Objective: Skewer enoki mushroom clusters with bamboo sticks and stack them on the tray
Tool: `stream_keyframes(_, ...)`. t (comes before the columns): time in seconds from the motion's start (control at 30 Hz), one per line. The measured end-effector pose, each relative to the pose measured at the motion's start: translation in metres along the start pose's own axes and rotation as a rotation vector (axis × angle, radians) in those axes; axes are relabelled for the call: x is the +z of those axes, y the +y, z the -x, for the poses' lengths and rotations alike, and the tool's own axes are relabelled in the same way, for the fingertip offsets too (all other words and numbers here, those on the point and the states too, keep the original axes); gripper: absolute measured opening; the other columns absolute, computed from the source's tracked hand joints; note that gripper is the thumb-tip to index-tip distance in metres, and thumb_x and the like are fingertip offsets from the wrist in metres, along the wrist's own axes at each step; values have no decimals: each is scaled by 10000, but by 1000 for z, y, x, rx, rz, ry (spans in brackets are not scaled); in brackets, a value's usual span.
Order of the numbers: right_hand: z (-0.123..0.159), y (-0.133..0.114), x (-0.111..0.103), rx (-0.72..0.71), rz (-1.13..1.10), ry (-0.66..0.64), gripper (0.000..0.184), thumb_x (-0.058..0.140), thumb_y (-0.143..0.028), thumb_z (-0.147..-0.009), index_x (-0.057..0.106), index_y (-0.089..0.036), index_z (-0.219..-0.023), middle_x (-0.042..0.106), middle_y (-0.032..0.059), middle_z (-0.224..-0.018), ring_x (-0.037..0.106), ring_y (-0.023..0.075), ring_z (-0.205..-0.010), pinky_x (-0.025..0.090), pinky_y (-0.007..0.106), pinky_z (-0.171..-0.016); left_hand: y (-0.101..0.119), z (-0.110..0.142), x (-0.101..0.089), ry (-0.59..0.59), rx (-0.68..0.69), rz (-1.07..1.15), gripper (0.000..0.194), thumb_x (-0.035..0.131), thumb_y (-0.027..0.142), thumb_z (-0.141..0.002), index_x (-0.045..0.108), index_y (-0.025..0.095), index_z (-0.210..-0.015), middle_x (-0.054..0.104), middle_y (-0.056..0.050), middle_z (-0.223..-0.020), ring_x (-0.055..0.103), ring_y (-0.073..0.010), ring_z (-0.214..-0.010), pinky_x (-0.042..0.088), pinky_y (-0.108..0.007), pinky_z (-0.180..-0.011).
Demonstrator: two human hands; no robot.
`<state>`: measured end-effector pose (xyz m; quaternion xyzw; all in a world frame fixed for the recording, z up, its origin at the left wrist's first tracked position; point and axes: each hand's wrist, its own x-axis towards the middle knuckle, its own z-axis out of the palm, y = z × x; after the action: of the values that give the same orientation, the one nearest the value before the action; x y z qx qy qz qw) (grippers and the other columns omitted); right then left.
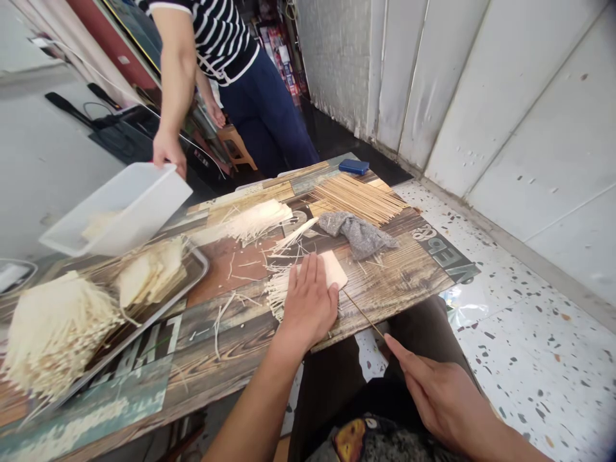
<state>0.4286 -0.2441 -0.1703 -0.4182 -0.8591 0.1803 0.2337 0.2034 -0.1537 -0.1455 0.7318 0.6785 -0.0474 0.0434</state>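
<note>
My left hand [310, 301] lies flat on a bunch of enoki mushrooms [335, 268], its fingers stretched out and pressing the bunch to the table. Between thumb and fingers, my right hand [445, 391] grips a thin bamboo skewer [364, 311] below the table edge. The skewer's far end meets the base of the bunch; whether it has entered is hard to see. Beyond my left hand are a thin strand cluster of enoki [296, 236], a flattened enoki bunch [262, 218] and a grey cloth [359, 234].
A pile of bamboo skewers [360, 197] and a blue box [353, 167] lie at the table's far end. On the left, a metal tray [199, 260] bears enoki stacks. Another person's hand [169, 153] holds a white plastic bin [149, 208] above the tray. Loose strands litter the wood-patterned table [231, 350].
</note>
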Motion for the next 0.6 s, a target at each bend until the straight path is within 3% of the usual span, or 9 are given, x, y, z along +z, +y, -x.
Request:
stream_keyframes(0.17,3,2,-2,5,-4,-4,450,309,-91,-910,497,-5,-1310,662,59,-662,628,156,-520,515,242,-497,1,0,-1,-22,-6,2,642,160,379,-972,145,11,-1498,80,-122,-1582,34,-231,-1465,51,-453,-1201)
stream_keyframes(0.43,1,1,-2,23,-47,-17,452,305,-96,-914,496,11,-1309,691,97,-717,655,173,-573,542,260,-542,-1,0,3,51,14,28,633,192,375,-968,202,14,-1488,147,-138,-1572,92,-240,-1462,96,-464,-1198)
stream_keyframes(0.6,0,1,-1,22,-49,-4,451,311,-99,-916,494,20,-1311,684,92,-704,651,171,-564,537,255,-532,0,0,0,17,4,28,635,187,374,-971,179,13,-1493,126,-133,-1577,73,-239,-1464,76,-457,-1201)
